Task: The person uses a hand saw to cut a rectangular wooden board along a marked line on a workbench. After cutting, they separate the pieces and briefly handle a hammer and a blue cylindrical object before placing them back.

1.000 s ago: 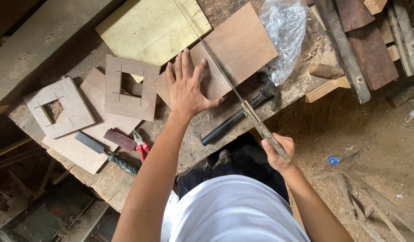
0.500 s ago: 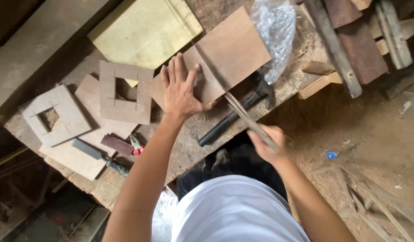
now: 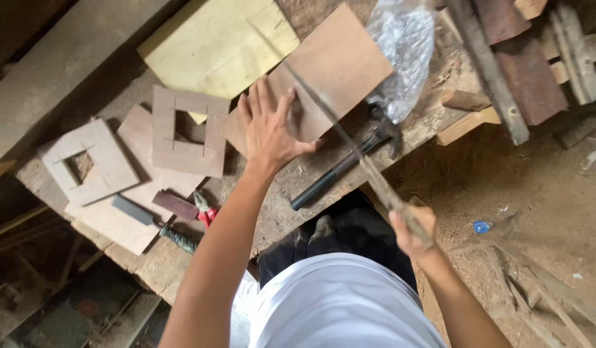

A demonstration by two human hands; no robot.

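My left hand (image 3: 270, 126) lies flat, fingers spread, on a brown plywood board (image 3: 340, 61) on the workbench. My right hand (image 3: 410, 227) grips the handle of a handsaw (image 3: 323, 122), whose thin blade runs diagonally up across the board, close beside my left thumb. The blade is blurred with motion. A black hammer (image 3: 349, 162) rests on the bench just under the saw, between my two hands.
Two square wooden frames (image 3: 182, 151) (image 3: 91, 164) and flat offcuts lie to the left, with red pliers (image 3: 204, 209) and a chisel (image 3: 178, 237) near the bench edge. A yellow board (image 3: 214, 45) and a plastic bag (image 3: 407, 51) sit behind. Wood scraps pile at right; sawdust covers the floor.
My right hand has pulled the saw back toward my body, away from the board. The left hand stays pressed on the board; the view has shifted slightly.
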